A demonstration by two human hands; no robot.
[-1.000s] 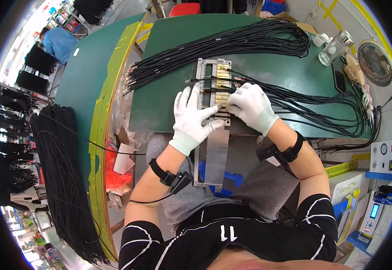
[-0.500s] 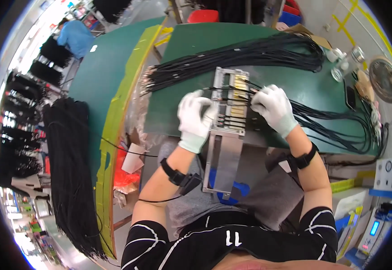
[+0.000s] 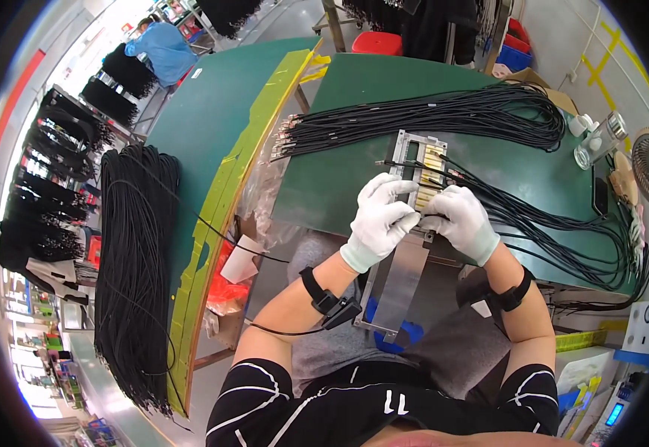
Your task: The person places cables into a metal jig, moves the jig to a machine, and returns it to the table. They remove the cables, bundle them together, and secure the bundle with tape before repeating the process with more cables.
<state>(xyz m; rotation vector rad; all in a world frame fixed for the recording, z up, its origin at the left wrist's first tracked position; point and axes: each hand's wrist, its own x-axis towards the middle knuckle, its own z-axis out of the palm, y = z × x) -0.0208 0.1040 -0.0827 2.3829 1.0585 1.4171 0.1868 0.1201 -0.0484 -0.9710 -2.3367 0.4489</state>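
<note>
Head view: metal fixture (image 3: 408, 272) sits between my hands, over the bench's (image 3: 324, 201) near edge, low end hanging past it
Long axis: runs away from me, far end leaning right
Left hand (image 3: 380, 222): across the left rail, fingers curled, can't tell if they're pinching anything
Right hand (image 3: 464, 222): at the right side, fingertips bunched, grip hidden too
Black cables (image 3: 507, 200): trail toward the bench's right edge
Glass bottle (image 3: 600, 141): near that edge, contents unclear
Blue tub (image 3: 411, 333): below, can't see inside

Left hand (image 3: 379, 223) and right hand (image 3: 461, 221) cover the lower slots of the metal fixture (image 3: 399, 147), can't tell what they pinch, fan (image 3: 648, 160) clipped by right rim, black shirt (image 3: 324, 417) by bottom edge.
</note>
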